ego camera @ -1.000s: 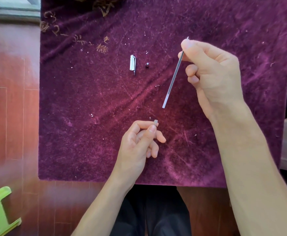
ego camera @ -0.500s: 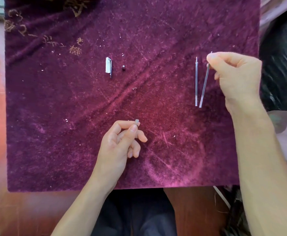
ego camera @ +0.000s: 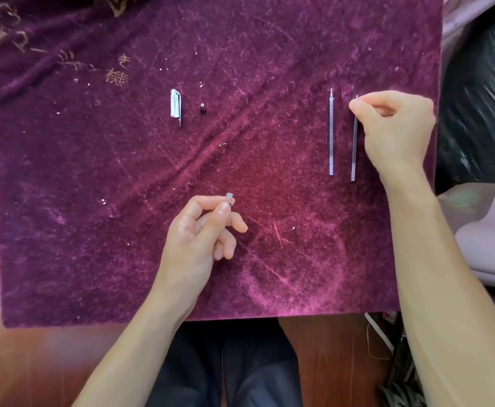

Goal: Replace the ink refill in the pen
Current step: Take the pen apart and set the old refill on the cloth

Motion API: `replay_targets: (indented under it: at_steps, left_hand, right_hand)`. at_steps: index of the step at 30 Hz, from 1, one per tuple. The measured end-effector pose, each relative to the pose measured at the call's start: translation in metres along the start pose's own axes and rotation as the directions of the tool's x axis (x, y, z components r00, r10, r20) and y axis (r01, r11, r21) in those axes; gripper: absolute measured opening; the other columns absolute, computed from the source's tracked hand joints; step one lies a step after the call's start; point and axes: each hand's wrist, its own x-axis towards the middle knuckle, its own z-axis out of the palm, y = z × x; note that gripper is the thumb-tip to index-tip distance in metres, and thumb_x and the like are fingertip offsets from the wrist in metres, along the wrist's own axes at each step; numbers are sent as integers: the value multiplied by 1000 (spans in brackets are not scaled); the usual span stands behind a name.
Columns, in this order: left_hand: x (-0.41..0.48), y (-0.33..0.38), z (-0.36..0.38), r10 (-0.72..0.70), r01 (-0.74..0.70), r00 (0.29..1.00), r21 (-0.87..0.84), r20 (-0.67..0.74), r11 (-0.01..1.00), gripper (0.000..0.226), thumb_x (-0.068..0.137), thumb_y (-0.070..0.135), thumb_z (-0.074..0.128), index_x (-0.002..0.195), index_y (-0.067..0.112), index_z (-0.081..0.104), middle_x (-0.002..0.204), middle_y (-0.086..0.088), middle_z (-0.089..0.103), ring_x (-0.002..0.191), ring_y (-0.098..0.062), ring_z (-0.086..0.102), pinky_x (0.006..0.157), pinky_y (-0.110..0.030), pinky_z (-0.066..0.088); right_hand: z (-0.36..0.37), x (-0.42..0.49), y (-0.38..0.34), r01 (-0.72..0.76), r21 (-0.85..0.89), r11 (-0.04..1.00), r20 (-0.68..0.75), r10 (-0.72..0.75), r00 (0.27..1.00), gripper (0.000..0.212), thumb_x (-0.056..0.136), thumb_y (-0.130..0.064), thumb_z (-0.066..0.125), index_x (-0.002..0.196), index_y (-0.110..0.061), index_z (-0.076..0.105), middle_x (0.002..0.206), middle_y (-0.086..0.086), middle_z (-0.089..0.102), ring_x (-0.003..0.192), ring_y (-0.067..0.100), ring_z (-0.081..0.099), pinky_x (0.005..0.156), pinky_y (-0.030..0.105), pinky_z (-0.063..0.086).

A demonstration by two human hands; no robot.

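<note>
My right hand (ego camera: 396,130) pinched the tip end of one ink refill (ego camera: 354,148) near the cloth's (ego camera: 93,230) right edge, its long axis running from far to near edge. A second refill (ego camera: 331,136) lay parallel just to its left, nearer this hand. My left hand (ego camera: 199,230), mid-cloth, gripped a small pen piece (ego camera: 229,197). The cap (ego camera: 175,104) lay well apart.

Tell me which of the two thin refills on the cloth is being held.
The right-hand refill, nearer the cloth's right edge: the right hand has its top end in a fingertip grip. The other refill lies alone just to its left, untouched.
</note>
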Motion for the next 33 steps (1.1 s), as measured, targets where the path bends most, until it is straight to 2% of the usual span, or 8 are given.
replay_targets:
  at_steps: [4, 8, 12, 16, 19, 24, 29, 33]
  left_hand:
    - [-1, -1, 0, 1, -1, 1000, 8, -5, 1000, 12, 99, 29, 57, 99, 25, 69, 82, -3, 72, 48, -9, 50, 55, -22, 43]
    - [-5, 0, 1, 10, -10, 1000, 13, -7, 1000, 12, 100, 28, 57, 101, 23, 68, 81, -2, 72, 48, -8, 50, 54, -22, 43]
    - [-6, 1, 2, 13, -13, 1000, 4, -15, 1000, 13, 100, 28, 57, 102, 20, 67, 81, -2, 73, 49, -8, 50, 55, -25, 42]
    - [-8, 0, 3, 15, -14, 1000, 5, -14, 1000, 13, 101, 27, 56, 102, 22, 68, 82, -1, 73, 50, -8, 51, 55, -22, 43]
    - [-9, -1, 5, 5, -5, 1000, -6, -13, 1000, 16, 97, 32, 58, 102, 21, 68, 82, -2, 73, 49, -9, 51, 53, -19, 44]
    - [-11, -3, 6, -5, 5, 1000, -25, -20, 1000, 19, 94, 34, 59, 102, 18, 67, 81, -2, 72, 49, -9, 50, 52, -19, 43]
    - [-12, -6, 7, -10, 9, 1000, -36, -26, 999, 22, 94, 32, 58, 104, 14, 66, 81, -2, 72, 49, -9, 50, 52, -20, 42]
    - [-11, -5, 8, -12, 11, 1000, -39, -23, 999, 22, 93, 34, 59, 104, 16, 66, 81, -2, 72, 49, -8, 50, 53, -19, 43]
  right_hand:
    - [0, -1, -1, 24, -17, 1000, -4, -24, 1000, 20, 91, -35, 74, 103, -23, 85, 84, -16, 74, 73, -13, 66, 77, 2, 49]
    - [-7, -3, -14, 69, -5, 998, -31, -69, 997, 22, 91, -40, 72, 100, -25, 85, 83, -15, 74, 74, -3, 69, 75, 3, 49]
    - [-5, -4, -25, 117, -78, 990, 60, -113, 992, 24, 90, -45, 72, 95, -25, 85, 79, -11, 74, 71, -3, 66, 70, 0, 44]
    - [5, -4, -29, 85, -140, 987, 102, -71, 992, 21, 90, -43, 75, 93, -24, 83, 77, -9, 71, 82, 11, 72, 86, 30, 58]
    - [11, -4, -29, 53, -163, 985, 112, -35, 993, 22, 89, -42, 76, 94, -22, 83, 83, -6, 75, 89, 17, 75, 90, 41, 61]
    - [13, -2, -30, 4, -187, 982, 113, 17, 993, 22, 88, -43, 76, 93, -22, 83, 84, -5, 76, 90, 21, 76, 91, 43, 61]
    - [11, 6, -34, 23, -251, 968, 163, 19, 986, 18, 91, -36, 76, 86, -20, 81, 76, -8, 69, 86, 18, 73, 88, 40, 61]
    - [12, 11, -41, 21, -307, 951, 176, 35, 984, 20, 93, -34, 76, 93, -15, 82, 98, 4, 78, 98, 25, 75, 90, 39, 59]
